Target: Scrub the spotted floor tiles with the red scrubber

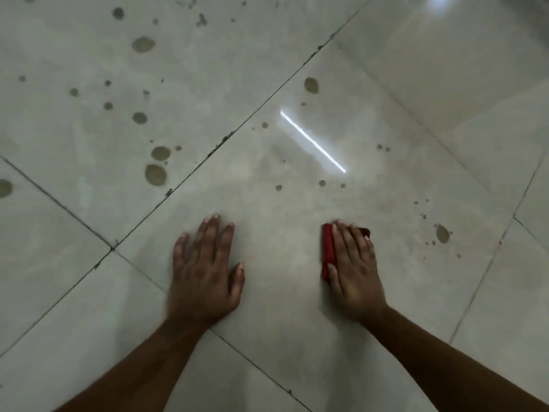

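My right hand (355, 269) lies over the red scrubber (328, 248) and holds it against the pale floor tile (279, 292), fingers across its top and thumb against its left side. Only the scrubber's left edge and a dark far corner show past the hand. My left hand (205, 272) rests flat on the same tile, fingers spread, holding nothing. Brown spots mark the tiles: a large one (155, 174) far left of my hands, one (442, 233) to the right of the scrubber, another (311, 85) farther ahead.
Dark grout lines (190, 176) cross the floor diagonally, with grime along them. Many more spots scatter over the far-left tile (89, 69). A bright strip of reflected light (312, 141) lies ahead of my hands.
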